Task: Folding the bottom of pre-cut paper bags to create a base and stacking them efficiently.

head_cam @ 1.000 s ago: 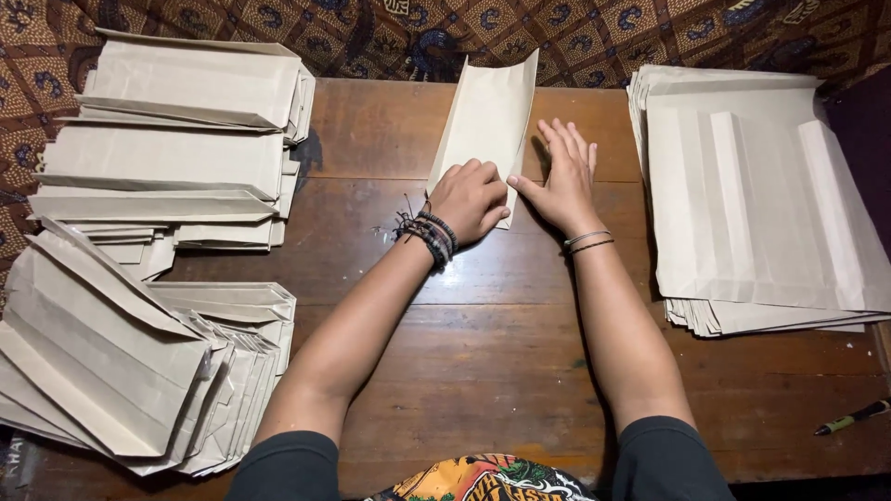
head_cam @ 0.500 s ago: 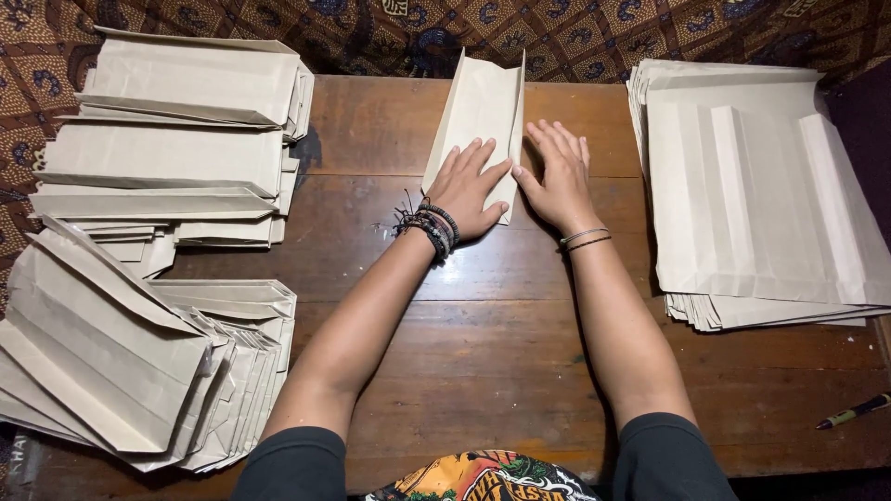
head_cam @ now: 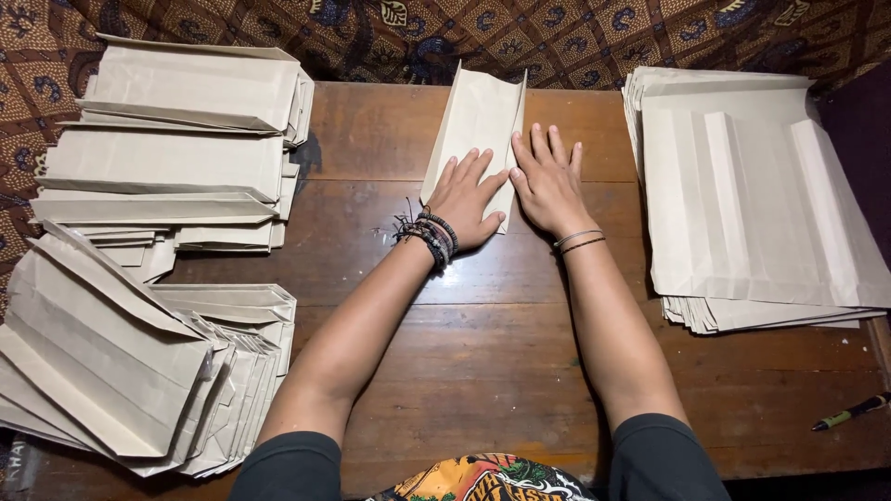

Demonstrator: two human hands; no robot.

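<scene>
Left hand [head_cam: 467, 199] flat, fingers spread on folded paper bag [head_cam: 480, 116]; right hand [head_cam: 546, 181], open, shifted closer, now touching bag's right edge.

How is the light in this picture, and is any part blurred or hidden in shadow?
Head view: the light is even and soft; the folded paper piece under the left hand and right hand is sharp. A dark shadow lies on the wooden table beside the left paper stack. No glare, no motion blur; the bottom right corner is dim.
</scene>
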